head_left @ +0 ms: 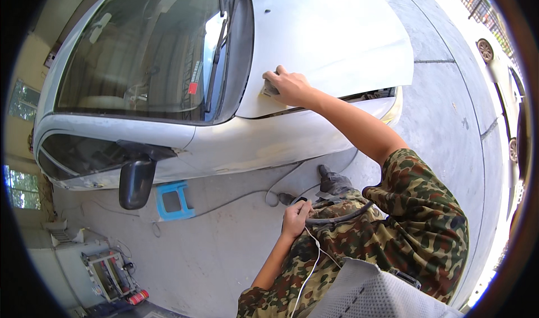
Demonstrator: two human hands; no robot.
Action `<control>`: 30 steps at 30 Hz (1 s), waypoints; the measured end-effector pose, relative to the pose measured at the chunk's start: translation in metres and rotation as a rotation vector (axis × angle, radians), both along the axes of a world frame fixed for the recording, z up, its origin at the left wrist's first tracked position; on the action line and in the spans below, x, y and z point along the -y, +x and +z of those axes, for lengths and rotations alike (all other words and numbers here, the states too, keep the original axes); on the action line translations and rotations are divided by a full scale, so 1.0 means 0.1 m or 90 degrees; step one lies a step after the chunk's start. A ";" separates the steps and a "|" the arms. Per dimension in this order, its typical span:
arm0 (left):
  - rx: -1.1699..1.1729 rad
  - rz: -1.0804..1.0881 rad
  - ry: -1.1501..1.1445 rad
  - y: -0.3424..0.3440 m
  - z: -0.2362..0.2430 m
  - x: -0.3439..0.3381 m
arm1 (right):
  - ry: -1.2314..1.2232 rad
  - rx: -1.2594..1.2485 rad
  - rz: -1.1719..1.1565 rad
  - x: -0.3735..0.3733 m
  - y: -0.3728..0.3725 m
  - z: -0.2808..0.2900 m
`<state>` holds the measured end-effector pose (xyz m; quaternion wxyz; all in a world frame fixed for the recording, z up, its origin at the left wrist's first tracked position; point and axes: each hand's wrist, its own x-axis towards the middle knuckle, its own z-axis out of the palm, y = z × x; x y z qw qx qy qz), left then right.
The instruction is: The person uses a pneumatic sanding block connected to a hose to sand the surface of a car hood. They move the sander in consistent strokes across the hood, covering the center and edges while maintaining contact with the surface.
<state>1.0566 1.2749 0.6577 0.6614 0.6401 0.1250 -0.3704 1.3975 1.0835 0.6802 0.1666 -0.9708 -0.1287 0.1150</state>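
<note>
A light-coloured car hood [331,31] with a dull, hazy surface lies in front of me. My right hand [289,88] is bent round a small dark grey pad [270,88] and presses it on the hood near its edge, not far from the windshield [151,48]. Whether the pad is a sanding block I cannot tell. At my waist, my left hand [296,219] is closed on a dark hose [339,219] that curves across my camouflage clothing. A thin white cable [316,250] hangs just beside that hand.
The car's fender [292,135] has patchy yellowish areas. A black side mirror [136,183] juts out at left. On the floor stand a blue step stool [174,200] and a long thin hose [230,198]. A metal rack [112,275] is at lower left; another car [502,88] is at far right.
</note>
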 end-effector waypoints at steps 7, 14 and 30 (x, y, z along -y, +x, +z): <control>0.051 -0.038 -0.064 0.35 0.00 0.66 | -0.069 -0.023 -0.310 2.10 0.12 0.20; 0.031 -0.083 -0.097 0.58 0.41 2.00 | -0.083 -0.039 -0.478 4.24 0.20 0.46; 0.083 -0.400 -0.034 0.84 0.72 2.72 | -0.136 -0.038 -0.480 5.24 1.04 0.39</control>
